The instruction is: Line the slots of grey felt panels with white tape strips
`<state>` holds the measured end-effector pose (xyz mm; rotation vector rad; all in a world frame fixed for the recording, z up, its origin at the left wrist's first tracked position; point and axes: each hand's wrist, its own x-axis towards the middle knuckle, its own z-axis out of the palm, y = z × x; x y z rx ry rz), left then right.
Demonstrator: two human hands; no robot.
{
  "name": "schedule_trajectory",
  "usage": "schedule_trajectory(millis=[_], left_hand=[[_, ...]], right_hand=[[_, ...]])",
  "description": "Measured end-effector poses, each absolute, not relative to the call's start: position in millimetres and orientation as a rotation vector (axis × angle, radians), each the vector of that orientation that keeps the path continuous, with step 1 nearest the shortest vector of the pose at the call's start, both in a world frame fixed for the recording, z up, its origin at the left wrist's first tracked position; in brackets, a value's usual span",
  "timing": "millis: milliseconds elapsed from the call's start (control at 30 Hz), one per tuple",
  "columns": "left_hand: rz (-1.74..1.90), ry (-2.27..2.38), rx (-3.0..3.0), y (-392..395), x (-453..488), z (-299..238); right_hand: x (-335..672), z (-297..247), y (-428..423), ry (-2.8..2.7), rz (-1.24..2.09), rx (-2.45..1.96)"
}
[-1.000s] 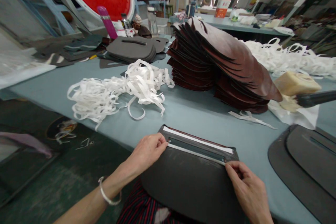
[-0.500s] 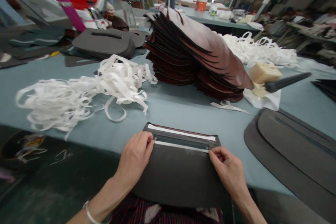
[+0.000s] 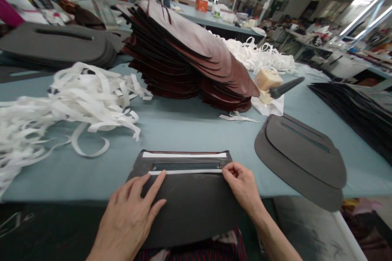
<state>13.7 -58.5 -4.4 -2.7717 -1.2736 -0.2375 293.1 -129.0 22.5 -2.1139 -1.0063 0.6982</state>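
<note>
A dark grey panel [image 3: 192, 208] lies in front of me, its far part on the table and its near part over the edge toward my lap. Near its far end is a long slot [image 3: 186, 166]. One white strip [image 3: 183, 155] runs along the far edge, and a second white strip [image 3: 190, 171] lies just on the near side of the slot. My left hand [image 3: 131, 208] rests with fingers spread on the panel, fingertips at the left end of the second strip. Thumb and forefinger of my right hand [image 3: 241, 183] pinch that strip's right end.
A tangle of white strips [image 3: 88, 98] lies at left. Beyond the panel stands a stack of brown leather pieces [image 3: 196, 57]. A yellowish block [image 3: 268, 78] and a black-handled tool [image 3: 286, 87] sit right of it. More grey panels [image 3: 303, 155] overhang the right edge.
My left hand has gone from pinching the strip's left end to lying spread on the panel. The right hand keeps its pinch. The view has swung to the right.
</note>
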Motion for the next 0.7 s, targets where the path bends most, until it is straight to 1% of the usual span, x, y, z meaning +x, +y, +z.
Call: schedule_trajectory(millis=[100,167,233,400,700], left_hand=[[-0.207,-1.304,-2.742,-60,18,-5],[-0.184,-1.307,-2.738,-61,19,-5],[-0.172,-1.306,-2.734,-61,19,-6],[-0.178,-1.284,-2.742,-61,19,-6],[-0.113,-1.367,-2.71,-63,24,-3]], right_hand=[[297,27,-129,-0.898,0.886,-2.002],[298,26,-128,-0.883,0.9,-2.004],[295,23,-128,-0.939,0.8,-2.084],[285,17,-127,-1.121,0.427,-2.358],[280,13,-125,-1.199,0.295,-2.455]])
